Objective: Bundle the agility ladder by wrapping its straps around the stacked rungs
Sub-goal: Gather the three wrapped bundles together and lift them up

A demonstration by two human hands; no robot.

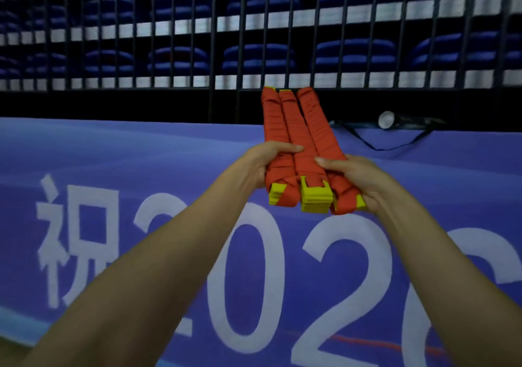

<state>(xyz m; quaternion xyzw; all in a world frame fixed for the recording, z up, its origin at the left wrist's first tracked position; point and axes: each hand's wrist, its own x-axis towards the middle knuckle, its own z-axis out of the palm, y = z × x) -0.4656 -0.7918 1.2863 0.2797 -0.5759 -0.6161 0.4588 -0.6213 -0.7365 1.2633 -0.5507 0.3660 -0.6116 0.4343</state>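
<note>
The left thumb (292, 148) lies flat across the top of the bundle and the right thumb (324, 161) does the same from the other side. The rest of the fingers are curled underneath, out of sight. So the left hand (261, 167) grips the near left edge and the right hand (357, 181) grips the near right edge, both clasped round the agility ladder (299, 140).

The ladder is held up in the air in front of the person, its far end tilted up and away. Orange straps (286, 118) are wound tightly round it in three fat columns side by side. The yellow rungs (315, 200) show as a stacked block only at the near end, between the two hands.

Both bare forearms reach in from the bottom corners. Behind and below them stretches a blue banner (141, 154) with big white print (a Chinese character, then "202" and part of another digit). Along its top edge sits a small round white thing (386, 120), too blurred to name, with a thin black cord (381, 148) drooping in a loop below it. Above that runs a black metal railing (169, 27), and through its bars I can see rows of folded blue seats (260, 55) on pale concrete tiers (339, 17).
</note>
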